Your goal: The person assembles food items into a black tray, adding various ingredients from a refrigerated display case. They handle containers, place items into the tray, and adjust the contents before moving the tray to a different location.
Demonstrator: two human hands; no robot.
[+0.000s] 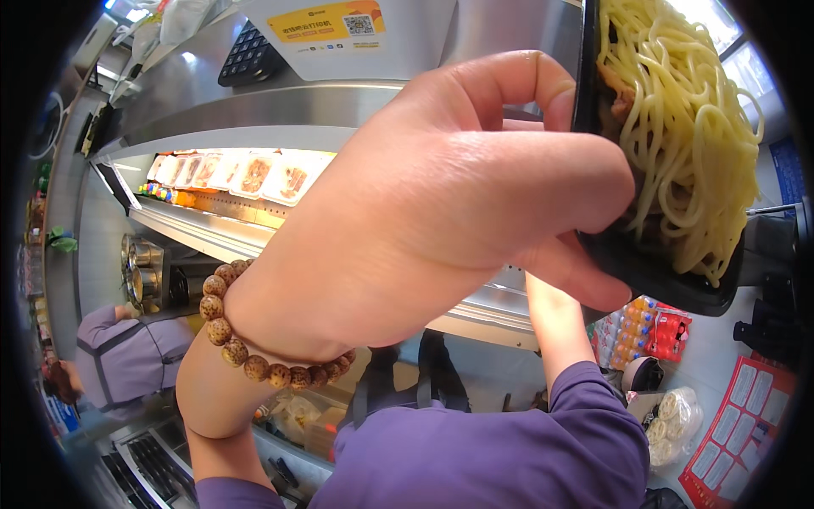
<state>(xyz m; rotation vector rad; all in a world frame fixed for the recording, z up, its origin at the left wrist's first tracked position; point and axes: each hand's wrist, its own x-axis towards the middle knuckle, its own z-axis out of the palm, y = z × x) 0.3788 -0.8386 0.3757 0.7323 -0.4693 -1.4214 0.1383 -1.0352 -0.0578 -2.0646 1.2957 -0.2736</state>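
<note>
My left hand (pixel 500 178), with a brown bead bracelet (pixel 254 366) on its wrist, reaches across the middle to the upper right. Its thumb and fingers are closed on the near side of a black tray (pixel 708 293). The tray is tilted steeply and heaped with yellow noodles (pixel 691 144), with a few brown pieces, perhaps meat, at the edge. A few strands hang past the rim. My right forearm (pixel 555 327) rises from a purple sleeve and goes behind the left hand. The right hand is hidden there, so its grip does not show.
Ahead is a steel counter (pixel 182 93) with a black keypad (pixel 248 55) and a white device (pixel 356 51). Below it, a lit case holds packed food trays (pixel 254 174). Another person (pixel 136 356) in purple stands at left. Bottled drinks (pixel 632 331) are stacked at right.
</note>
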